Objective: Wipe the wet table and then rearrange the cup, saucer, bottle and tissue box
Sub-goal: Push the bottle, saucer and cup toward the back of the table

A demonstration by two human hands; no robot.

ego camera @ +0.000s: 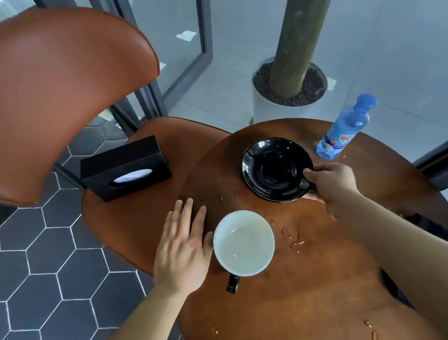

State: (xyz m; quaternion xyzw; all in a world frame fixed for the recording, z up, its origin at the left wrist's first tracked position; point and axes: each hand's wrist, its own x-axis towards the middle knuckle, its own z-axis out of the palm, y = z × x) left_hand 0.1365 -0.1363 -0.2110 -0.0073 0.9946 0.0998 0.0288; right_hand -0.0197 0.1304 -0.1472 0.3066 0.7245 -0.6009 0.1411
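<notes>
A round brown table (316, 285) carries water drops (293, 241) near its middle and along its near edge. A black saucer (273, 168) rests on it, and my right hand (328, 182) pinches the saucer's near right rim. A cup (243, 243), white inside with a black handle, stands in front of the saucer with a little liquid in it. My left hand (183, 248) lies flat beside the cup, fingers spread, thumb touching its side. A clear bottle (346, 128) with a blue cap stands at the far right. A black tissue box (125, 167) sits on the chair seat.
A brown leather chair (38, 93) stands left of the table, its seat tucked against the table edge. A white planter (273, 98) with a tree trunk stands behind the table. Glass walls with dark frames run behind. Dark hexagonal floor tiles lie on the left.
</notes>
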